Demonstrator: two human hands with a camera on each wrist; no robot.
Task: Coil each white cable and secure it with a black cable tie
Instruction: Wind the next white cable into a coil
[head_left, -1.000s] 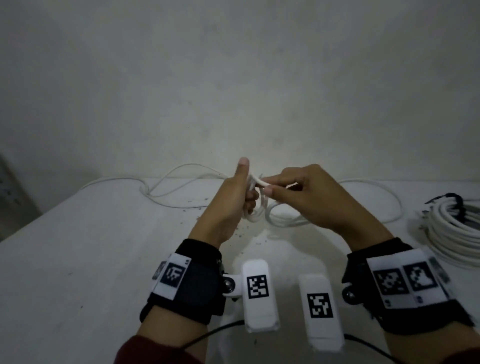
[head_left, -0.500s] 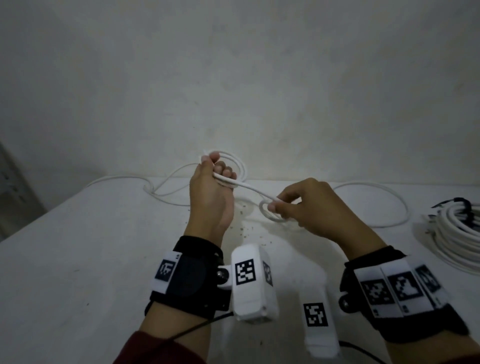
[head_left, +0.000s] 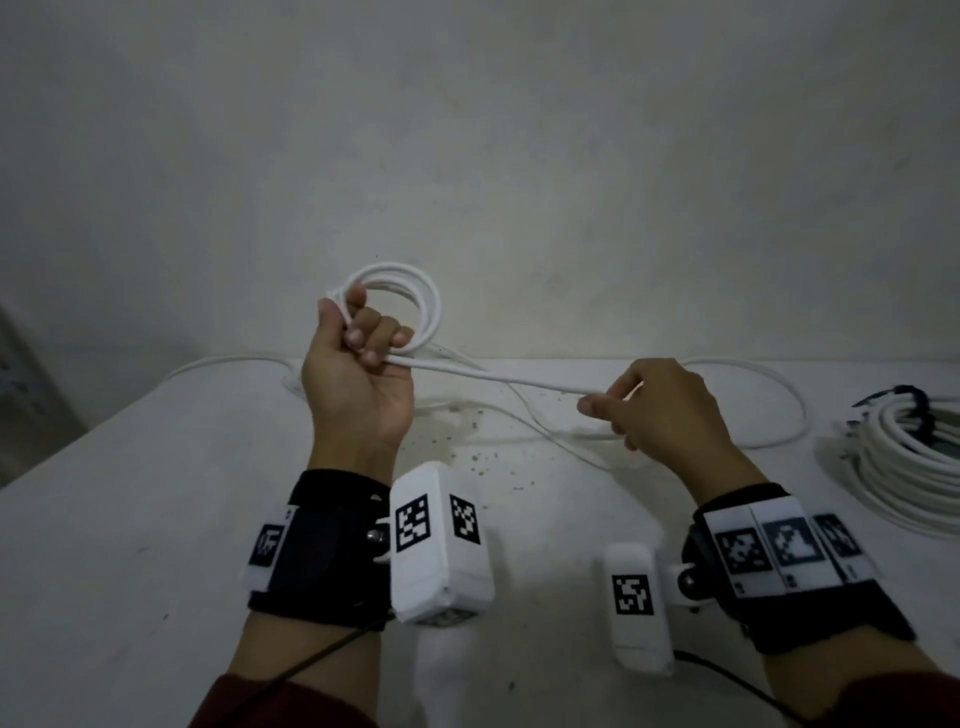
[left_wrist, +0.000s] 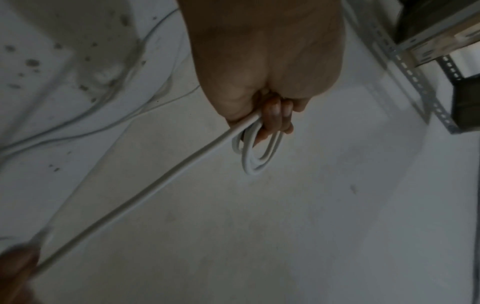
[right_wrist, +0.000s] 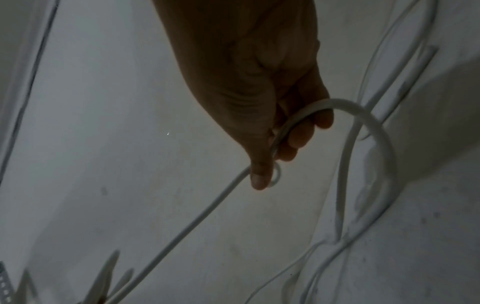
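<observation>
Coiling cable (head_left: 498, 376) | left hand (head_left: 358, 384) grip curled round small loops | right hand (head_left: 670, 410) grip pinching taut strand | slack on tabletop (head_left: 130, 519)

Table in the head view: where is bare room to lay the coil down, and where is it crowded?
Bare: the near-left table, left of the left hand, and the near strip between the wrists. Crowded: loose white cable loops behind the right hand; a tied bundle fills the right edge.
</observation>
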